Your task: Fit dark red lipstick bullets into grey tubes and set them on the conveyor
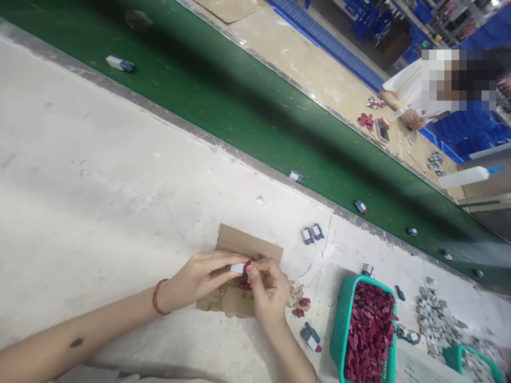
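Observation:
My left hand (195, 279) is closed on a small white-and-blue plastic part (238, 268), held between thumb and fingers above a piece of brown cardboard (245, 239). Closed in a pinch, my right hand (271, 292) meets the part's right end, where a bit of maroon plastic (246, 266) shows between the fingertips. Whether that maroon piece is fully seated in the part is hidden by the fingers. Another maroon piece (245, 286) lies on the cardboard under my hands. Two loose maroon pieces (301, 307) lie just right of the cardboard.
A teal basket (338, 324) full of maroon pieces stands at right, beside a heap of grey pieces (437, 314). Two blue-and-white parts (312, 234) lie beyond my right hand. A green conveyor belt (239, 133) carries several more. Across it sits a co-worker (411, 80).

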{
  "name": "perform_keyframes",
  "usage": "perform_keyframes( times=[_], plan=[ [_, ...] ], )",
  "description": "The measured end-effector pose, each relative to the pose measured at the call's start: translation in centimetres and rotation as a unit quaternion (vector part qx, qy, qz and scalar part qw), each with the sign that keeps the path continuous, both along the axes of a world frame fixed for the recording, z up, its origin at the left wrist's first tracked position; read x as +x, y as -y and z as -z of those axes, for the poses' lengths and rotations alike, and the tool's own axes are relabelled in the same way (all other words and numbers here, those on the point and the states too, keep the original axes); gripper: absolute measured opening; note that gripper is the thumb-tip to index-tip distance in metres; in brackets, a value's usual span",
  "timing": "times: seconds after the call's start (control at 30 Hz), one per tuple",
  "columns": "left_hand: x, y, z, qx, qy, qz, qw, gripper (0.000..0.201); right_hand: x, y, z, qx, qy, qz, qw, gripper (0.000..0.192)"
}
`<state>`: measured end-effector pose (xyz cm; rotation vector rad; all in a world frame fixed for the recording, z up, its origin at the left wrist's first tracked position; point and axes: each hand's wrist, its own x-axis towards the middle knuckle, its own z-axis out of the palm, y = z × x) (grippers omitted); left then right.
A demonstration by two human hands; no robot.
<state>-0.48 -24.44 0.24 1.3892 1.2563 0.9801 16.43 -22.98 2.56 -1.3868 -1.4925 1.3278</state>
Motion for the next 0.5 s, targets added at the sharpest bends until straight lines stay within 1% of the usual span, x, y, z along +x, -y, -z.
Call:
perform_keyframes(
  times=[0.13,0.2,0.27,0.33,0.37,0.4,0.43,0.5],
  plan=[
    [0.2,0.3,-0.4,0.012,-0.025,0.005,1.0,0.017,0.3,0.2,-1.2,-0.001,0.022,-0.031,0.999,0.021],
    [0.2,-0.3,-0.9,0.022,-0.034,0.004,0.999,0.015,1.1,0.2,-2.0,0.007,0.043,-0.039,0.998,0.017],
    [-0.1,-1.7,-1.6,0.027,-0.047,0.003,0.999,0.014,3.1,0.2,-3.0,0.045,0.086,-0.02,0.995,0.017],
    [-0.6,-4.1,-2.3,0.012,-0.072,-0.018,0.997,0.021,6.4,0.4,-4.0,0.099,0.161,0.034,0.981,0.019],
    [-0.8,-5.6,-2.6,0.004,-0.088,-0.041,0.995,0.027,8.5,0.5,-4.4,0.126,0.211,0.071,0.967,0.02],
    [-1.1,-7.4,-2.8,0.001,-0.104,-0.063,0.993,0.034,10.7,0.6,-4.7,0.145,0.271,0.113,0.945,0.021],
    [-1.3,-9.2,-2.8,0.015,-0.12,-0.081,0.989,0.039,12.9,0.7,-4.8,0.147,0.337,0.147,0.918,0.021],
    [-1.7,-13.3,-2.4,0.047,-0.179,-0.11,0.977,0.038,17.1,0.9,-4.7,0.142,0.45,0.195,0.86,0.025]
  ],
)
